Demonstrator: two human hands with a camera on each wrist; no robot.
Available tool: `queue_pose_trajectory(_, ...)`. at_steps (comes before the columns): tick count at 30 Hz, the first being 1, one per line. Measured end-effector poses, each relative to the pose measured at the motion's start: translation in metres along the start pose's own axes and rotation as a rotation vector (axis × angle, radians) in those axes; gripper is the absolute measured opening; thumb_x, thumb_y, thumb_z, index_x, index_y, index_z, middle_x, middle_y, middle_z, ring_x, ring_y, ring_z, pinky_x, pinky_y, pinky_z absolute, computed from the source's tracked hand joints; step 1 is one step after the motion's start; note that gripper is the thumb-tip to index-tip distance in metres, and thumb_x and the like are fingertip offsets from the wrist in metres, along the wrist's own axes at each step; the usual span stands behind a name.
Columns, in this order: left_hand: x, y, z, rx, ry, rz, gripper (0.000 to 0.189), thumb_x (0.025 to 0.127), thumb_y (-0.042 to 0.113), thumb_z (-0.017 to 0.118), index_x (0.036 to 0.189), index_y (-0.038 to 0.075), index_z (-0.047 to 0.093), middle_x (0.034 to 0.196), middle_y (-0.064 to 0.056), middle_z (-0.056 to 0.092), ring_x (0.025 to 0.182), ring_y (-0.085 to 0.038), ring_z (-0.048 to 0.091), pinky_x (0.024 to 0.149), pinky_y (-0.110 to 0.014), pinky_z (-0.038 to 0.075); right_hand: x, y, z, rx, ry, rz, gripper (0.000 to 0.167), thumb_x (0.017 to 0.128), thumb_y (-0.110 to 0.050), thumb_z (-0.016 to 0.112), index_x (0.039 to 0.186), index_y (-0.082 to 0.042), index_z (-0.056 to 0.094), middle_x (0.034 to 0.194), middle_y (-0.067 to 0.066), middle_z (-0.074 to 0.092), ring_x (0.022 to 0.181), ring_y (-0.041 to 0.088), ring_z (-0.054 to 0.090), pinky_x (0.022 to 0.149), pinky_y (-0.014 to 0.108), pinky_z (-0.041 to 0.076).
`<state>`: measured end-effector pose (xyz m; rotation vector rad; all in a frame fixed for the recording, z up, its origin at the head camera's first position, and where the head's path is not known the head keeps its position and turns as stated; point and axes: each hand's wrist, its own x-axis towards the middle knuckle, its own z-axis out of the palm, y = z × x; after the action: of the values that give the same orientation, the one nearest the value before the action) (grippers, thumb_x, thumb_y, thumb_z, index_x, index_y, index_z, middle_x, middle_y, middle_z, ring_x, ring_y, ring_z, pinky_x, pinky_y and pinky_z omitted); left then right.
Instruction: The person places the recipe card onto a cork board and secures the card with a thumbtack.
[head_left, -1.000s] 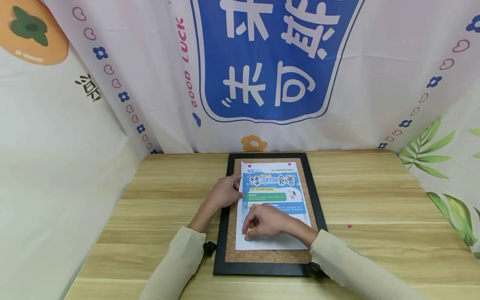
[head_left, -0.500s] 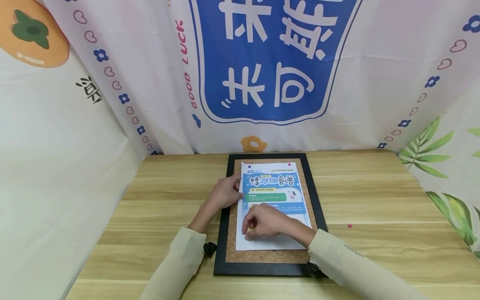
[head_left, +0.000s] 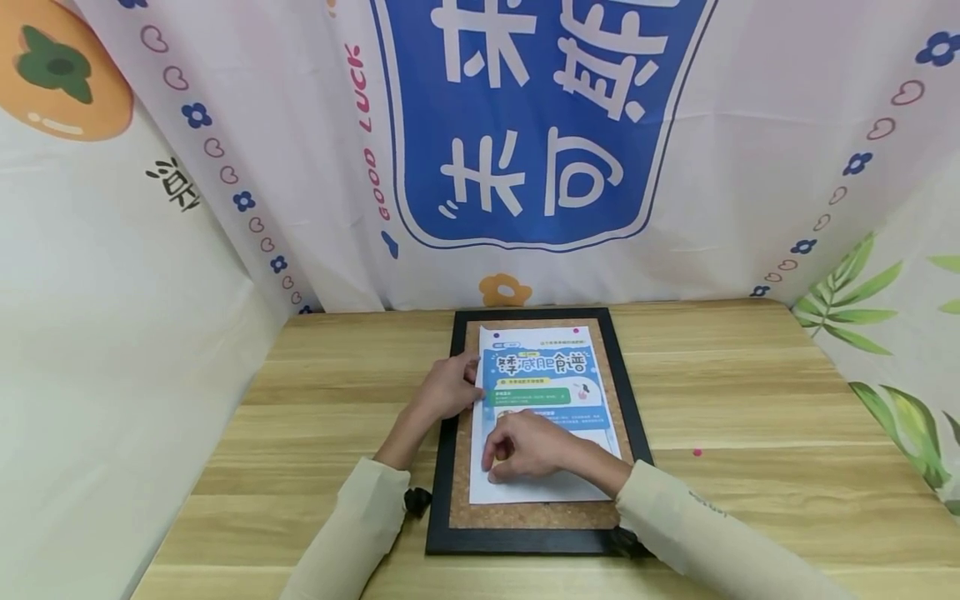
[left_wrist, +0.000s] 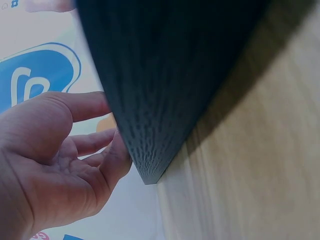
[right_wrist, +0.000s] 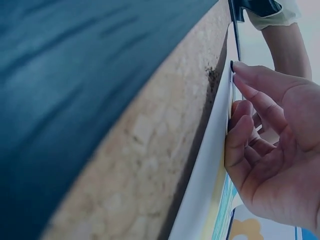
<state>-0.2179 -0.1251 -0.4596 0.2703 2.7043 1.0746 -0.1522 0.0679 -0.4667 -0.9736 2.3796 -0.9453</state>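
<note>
A printed paper sheet (head_left: 551,492) lies on a cork board (head_left: 540,515) with a black frame (head_left: 517,542). A purple thumbtack (head_left: 497,335) and a pink thumbtack (head_left: 576,331) sit at its top corners. My left hand (head_left: 447,386) rests across the frame's left side, fingertips on the sheet's left edge. Near the sheet's lower left corner, my right hand (head_left: 525,446) pinches a small dark thumbtack (right_wrist: 232,66) between thumb and index finger, against the paper. In the head view the fingers hide this tack.
A loose pink thumbtack (head_left: 697,452) lies on the wooden table (head_left: 750,500) to the right of the board. White printed cloth (head_left: 322,208) hangs behind the table and at both sides. Each wrist wears a black camera mount (head_left: 417,501).
Both hands keep their places on the sheet and the board. Only the head view has shifted slightly.
</note>
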Motion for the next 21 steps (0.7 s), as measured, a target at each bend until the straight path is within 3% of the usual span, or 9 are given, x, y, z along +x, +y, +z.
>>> queue_pose_trajectory(10, -0.001, 0.002, 0.000, -0.001, 0.003, -0.011, 0.064, 0.095, 0.003, 0.078, 0.154, 0.004, 0.055, 0.104, -0.011, 0.071, 0.075, -0.018, 0.068, 0.063, -0.026, 0.058, -0.013, 0.011, -0.010, 0.097, -0.018, -0.028, 0.005, 0.094, -0.013, 0.081, 0.098, -0.013, 0.083, 0.090, -0.007, 0.072, 0.078, 0.002, 0.060, 0.072, 0.019, 0.051)
queue_pose_trajectory(21, -0.001, 0.003, 0.001, 0.009, 0.014, -0.024, 0.064, 0.095, 0.001, 0.077, 0.154, 0.003, 0.054, 0.107, -0.012, 0.069, 0.078, -0.018, 0.069, 0.064, -0.026, 0.060, -0.048, 0.026, -0.028, 0.138, -0.010, 0.040, 0.008, 0.094, -0.011, 0.080, 0.102, -0.011, 0.082, 0.086, -0.005, 0.073, 0.077, 0.005, 0.061, 0.072, 0.020, 0.052)
